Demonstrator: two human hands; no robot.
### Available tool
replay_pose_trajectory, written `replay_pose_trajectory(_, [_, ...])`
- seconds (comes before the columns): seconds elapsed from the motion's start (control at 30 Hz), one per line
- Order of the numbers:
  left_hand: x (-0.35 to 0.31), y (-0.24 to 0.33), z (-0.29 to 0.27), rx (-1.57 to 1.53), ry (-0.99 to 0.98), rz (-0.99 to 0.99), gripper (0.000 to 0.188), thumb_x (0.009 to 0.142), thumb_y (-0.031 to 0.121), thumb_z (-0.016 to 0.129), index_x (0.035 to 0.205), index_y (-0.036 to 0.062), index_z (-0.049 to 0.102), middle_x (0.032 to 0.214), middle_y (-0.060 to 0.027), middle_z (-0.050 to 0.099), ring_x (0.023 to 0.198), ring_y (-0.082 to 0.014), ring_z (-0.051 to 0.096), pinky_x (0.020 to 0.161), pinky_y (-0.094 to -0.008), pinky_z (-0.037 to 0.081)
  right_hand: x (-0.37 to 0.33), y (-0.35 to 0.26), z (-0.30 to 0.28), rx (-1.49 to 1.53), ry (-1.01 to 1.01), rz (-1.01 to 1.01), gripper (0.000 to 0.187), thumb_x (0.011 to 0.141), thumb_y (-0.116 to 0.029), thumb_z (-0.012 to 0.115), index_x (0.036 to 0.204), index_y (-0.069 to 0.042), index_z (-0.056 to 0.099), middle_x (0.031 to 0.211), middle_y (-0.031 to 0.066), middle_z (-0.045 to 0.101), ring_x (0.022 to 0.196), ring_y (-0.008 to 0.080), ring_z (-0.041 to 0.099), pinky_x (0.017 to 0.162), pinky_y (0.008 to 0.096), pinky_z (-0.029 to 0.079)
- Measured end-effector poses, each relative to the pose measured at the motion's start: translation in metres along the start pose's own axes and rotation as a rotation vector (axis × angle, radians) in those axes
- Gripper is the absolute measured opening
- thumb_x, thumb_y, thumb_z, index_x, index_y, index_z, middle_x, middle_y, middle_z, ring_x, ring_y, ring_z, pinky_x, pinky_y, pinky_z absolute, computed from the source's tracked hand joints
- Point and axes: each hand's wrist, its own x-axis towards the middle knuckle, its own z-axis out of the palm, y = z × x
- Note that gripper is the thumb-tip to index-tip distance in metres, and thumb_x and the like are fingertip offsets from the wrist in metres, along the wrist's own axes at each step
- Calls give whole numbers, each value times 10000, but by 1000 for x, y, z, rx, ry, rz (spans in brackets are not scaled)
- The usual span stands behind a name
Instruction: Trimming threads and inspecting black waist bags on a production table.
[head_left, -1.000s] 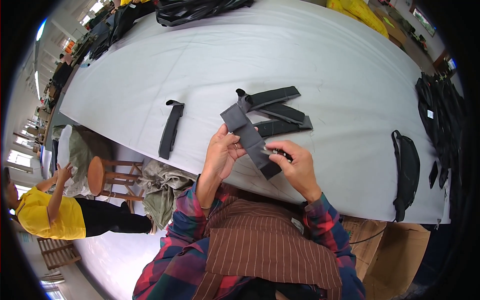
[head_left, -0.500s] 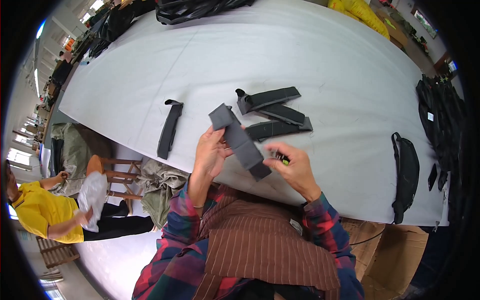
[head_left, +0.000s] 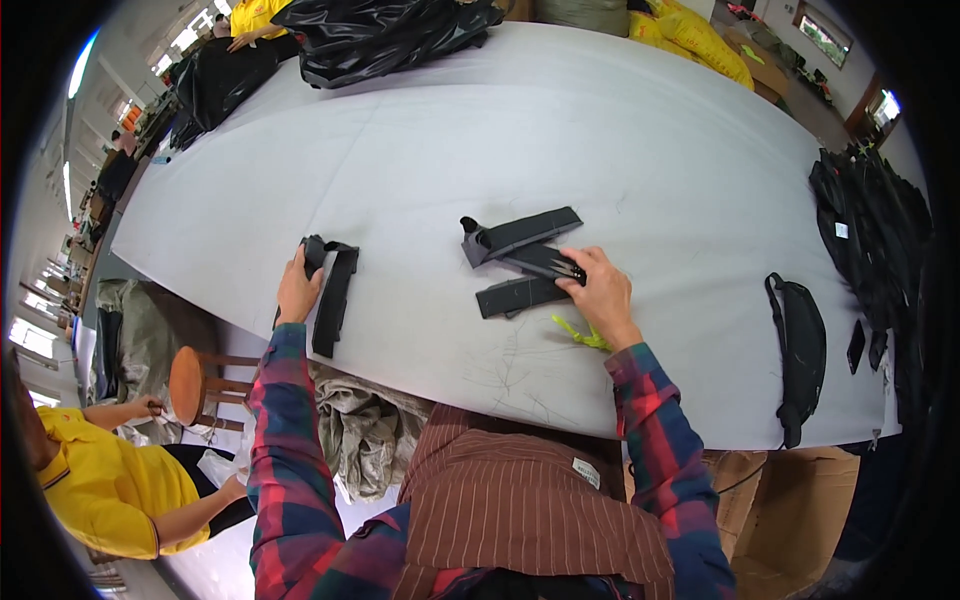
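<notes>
Now snips (head_left: pixel 570 269) are pinched by the right hand (head_left: pixel 601 295), just right of the crosswise strap pile (head_left: pixel 530 260), a strip (head_left: pixel 314 252) by the left hand (head_left: pixel 297 292), well left.

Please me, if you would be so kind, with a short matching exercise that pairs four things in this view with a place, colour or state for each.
Column one
1. left hand
2. right hand
3. curved bag
4. cardboard box

Column two
A. black, lying toward the right of the white table
B. holding a small metal-tipped tool
C. brown and open, lower than the tabletop
D. holding a dark strip

Right pairs: 1-D, 2-B, 3-A, 4-C
</notes>
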Motion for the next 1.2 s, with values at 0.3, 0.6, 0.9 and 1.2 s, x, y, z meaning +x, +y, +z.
replay_pose_trajectory(0.3, [31,157,-40,-430,125,276,302,825,33,596,1127,34,604,1123,-165,594,1008,-322,580,877,-375,459,-18,-24,-21,62,204,-100,387,650,-54,720,1019,-159,673,1010,24,595,716,259,612,616,363,484])
replay_pose_trajectory(0.6, [3,300,37,-308,-432,446,519,819,377,652,1159,-7,572,1056,-223,600,1019,-370,566,835,-440,475,-44,-43,-23,237,113,-126,406,622,82,651,955,-147,700,969,67,622,772,265,627,633,327,511])
replay_pose_trajectory(0.9, [-22,273,-4,-1108,-701,-110,598,760,192,714,1253,-63,492,900,-54,601,765,-119,560,673,-242,464,-56,-14,-62,721,-141,214,311,715,98,615,965,-65,704,836,-6,579,699,90,488,612,219,392])
replay_pose_trajectory(1.2, [-75,259,-15,-1518,-833,-311,771,719,73,755,1347,-37,321,1056,-101,594,949,-168,580,847,-282,470,-57,4,-48,701,-195,347,278,735,88,573,946,-38,701,799,-15,550,694,80,455,599,223,374])
